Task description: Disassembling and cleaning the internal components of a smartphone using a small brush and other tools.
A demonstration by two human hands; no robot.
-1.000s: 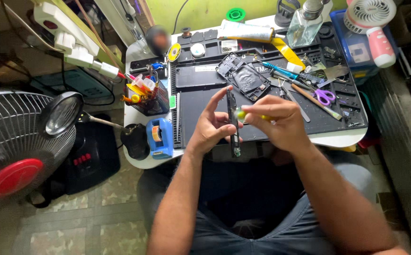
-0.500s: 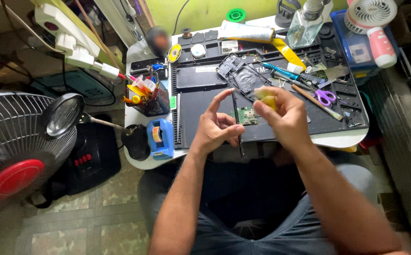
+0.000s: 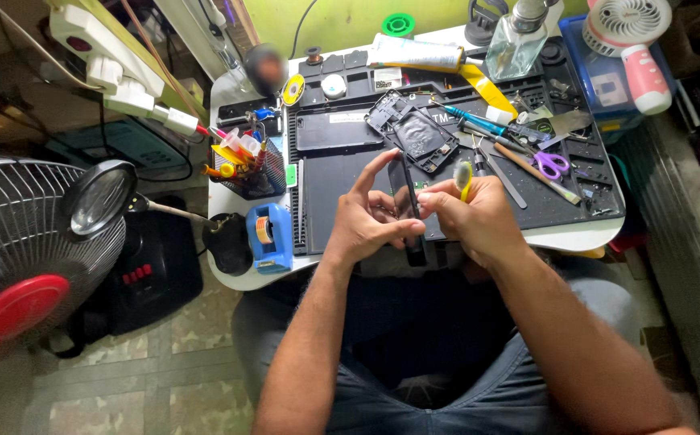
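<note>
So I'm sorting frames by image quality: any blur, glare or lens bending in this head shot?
Head view: a round patch is blurred out beside the pen holder; the table edge and fan bow outward, a wide-lens effect; the left hand and right hand around the thin black device are fairly sharp; light is even, with mild sheen on the black mat.

Both bare forearms reach forward and converge, hands meeting close together. The left hand (image 3: 370,221) lifts its index finger, other fingers curled in a grip; the right hand (image 3: 474,219) stays fisted, thumb pressed forward.
</note>
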